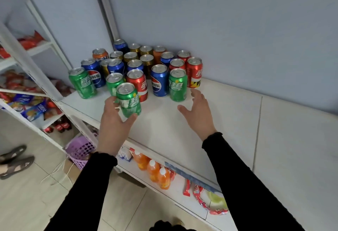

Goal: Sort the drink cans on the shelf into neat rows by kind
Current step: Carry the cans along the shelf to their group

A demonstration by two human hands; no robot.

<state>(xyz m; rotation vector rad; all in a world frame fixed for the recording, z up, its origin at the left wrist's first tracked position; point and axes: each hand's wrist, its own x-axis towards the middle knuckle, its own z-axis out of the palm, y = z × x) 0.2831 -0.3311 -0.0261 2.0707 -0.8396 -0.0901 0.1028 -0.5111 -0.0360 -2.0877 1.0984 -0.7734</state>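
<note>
Left hand point(114, 119) grips green can point(129, 100) near shelf point(228, 121) edge; right hand point(198, 111) spread, released.

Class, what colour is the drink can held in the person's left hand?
Green, with white lettering: the green drink can gripped by the left hand, seen in the head view.

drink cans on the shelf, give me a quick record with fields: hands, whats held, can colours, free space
left hand: left hand grips a green can, tilted, at the front of the cluster
right hand: right hand open, holding nothing, near another green can
can colours: green, blue, red, orange and gold, mixed together, not yet in rows
cluster position: back left part of the white shelf, against the wall
free space: bare shelf surface to the right of the cans
</note>
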